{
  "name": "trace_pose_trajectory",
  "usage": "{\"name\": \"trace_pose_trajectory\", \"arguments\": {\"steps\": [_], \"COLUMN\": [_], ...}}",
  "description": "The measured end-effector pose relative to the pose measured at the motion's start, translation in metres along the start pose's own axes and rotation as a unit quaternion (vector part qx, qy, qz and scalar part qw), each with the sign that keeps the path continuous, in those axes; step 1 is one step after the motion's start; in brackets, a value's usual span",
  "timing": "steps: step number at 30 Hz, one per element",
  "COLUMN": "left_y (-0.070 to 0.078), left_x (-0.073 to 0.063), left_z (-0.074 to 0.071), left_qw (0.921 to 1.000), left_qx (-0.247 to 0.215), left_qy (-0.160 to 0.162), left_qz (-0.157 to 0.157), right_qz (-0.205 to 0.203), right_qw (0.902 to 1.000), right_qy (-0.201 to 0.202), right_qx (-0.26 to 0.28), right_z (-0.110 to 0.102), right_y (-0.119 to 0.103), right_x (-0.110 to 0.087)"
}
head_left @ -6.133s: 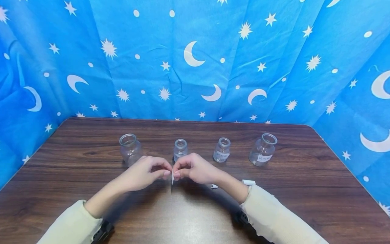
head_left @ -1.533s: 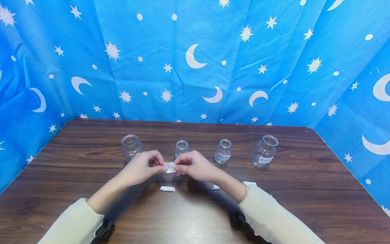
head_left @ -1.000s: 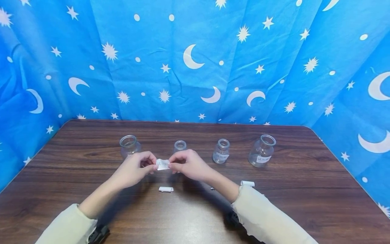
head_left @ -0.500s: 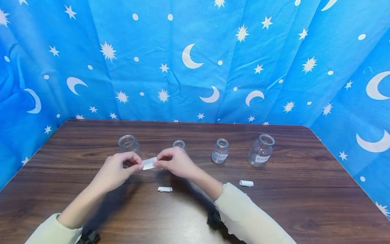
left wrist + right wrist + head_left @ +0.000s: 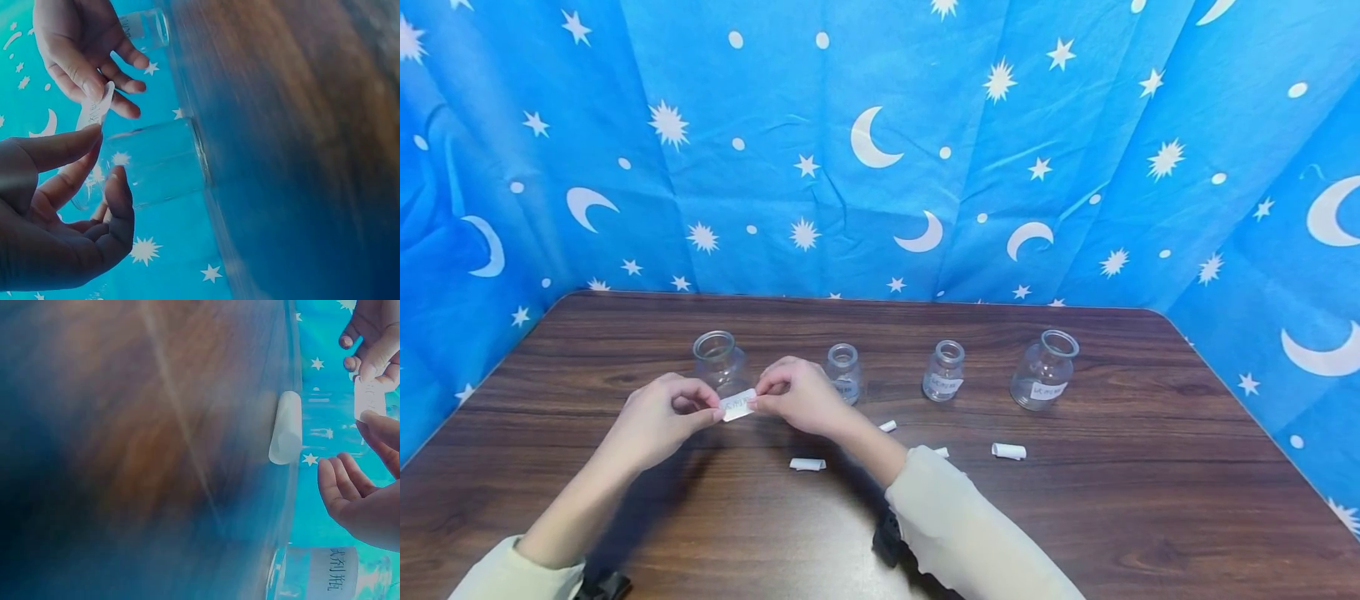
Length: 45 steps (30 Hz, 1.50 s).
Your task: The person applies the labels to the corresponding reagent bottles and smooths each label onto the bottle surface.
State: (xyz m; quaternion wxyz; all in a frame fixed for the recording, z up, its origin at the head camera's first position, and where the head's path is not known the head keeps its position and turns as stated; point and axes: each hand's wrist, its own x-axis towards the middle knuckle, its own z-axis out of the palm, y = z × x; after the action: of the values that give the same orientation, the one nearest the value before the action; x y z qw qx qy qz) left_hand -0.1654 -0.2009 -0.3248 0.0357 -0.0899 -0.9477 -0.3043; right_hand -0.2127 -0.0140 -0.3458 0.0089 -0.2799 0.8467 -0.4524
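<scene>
A small white label [image 5: 737, 405] with dark handwriting is stretched between both hands. My left hand [image 5: 662, 421] pinches its left end between thumb and forefinger. The right hand [image 5: 801, 398] pinches the other end the same way; its remaining fingers spread loosely in the left wrist view. Right behind the label stands a larger clear glass jar [image 5: 718, 357], upright and uncapped, its lower part overlapped by the label and left hand. Just past the right hand is a small glass jar [image 5: 844, 360] bearing a written label, partly covered by that hand.
To the right stand another small labelled jar [image 5: 943, 371] and a larger labelled jar [image 5: 1045, 371]. Curled white paper pieces lie nearer the front: one roll [image 5: 807, 464] at centre, another roll [image 5: 1008, 451] at right, and smaller scraps beside the right forearm. A blue star-patterned cloth [image 5: 880, 150] hangs behind the table.
Both hands have moved left with the label, from before the small jar to before the leftmost large jar. The label, edge-on at first, now faces the camera. A paper roll has appeared at centre.
</scene>
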Motion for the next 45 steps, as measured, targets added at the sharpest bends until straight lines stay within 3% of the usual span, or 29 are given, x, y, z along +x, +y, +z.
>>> {"name": "trace_pose_trajectory", "arguments": {"steps": [7,15,21,31,45], "left_y": [-0.005,-0.01,-0.007,-0.003,-0.007], "left_x": [0.003,0.01,0.012,0.014,0.017], "left_z": [0.001,-0.001,0.0,0.004,0.003], "left_qw": [0.9998,0.9998,0.9997,0.9996,0.9977], "left_qx": [-0.006,0.006,0.009,0.01,0.037], "left_qy": [0.014,0.02,0.023,0.027,0.048], "left_qz": [-0.01,0.008,0.001,0.005,0.031], "right_qz": [0.016,0.028,0.034,0.03,0.031], "right_qw": [0.9997,0.9993,0.9991,0.9966,0.9968], "right_qy": [0.004,-0.002,0.007,0.011,0.05], "right_qx": [-0.02,-0.024,-0.025,-0.076,-0.054], "right_z": [0.005,0.008,0.007,0.006,0.006], "right_y": [0.0,0.002,0.001,0.001,0.004], "right_x": [0.007,0.014,0.015,0.015,0.013]}}
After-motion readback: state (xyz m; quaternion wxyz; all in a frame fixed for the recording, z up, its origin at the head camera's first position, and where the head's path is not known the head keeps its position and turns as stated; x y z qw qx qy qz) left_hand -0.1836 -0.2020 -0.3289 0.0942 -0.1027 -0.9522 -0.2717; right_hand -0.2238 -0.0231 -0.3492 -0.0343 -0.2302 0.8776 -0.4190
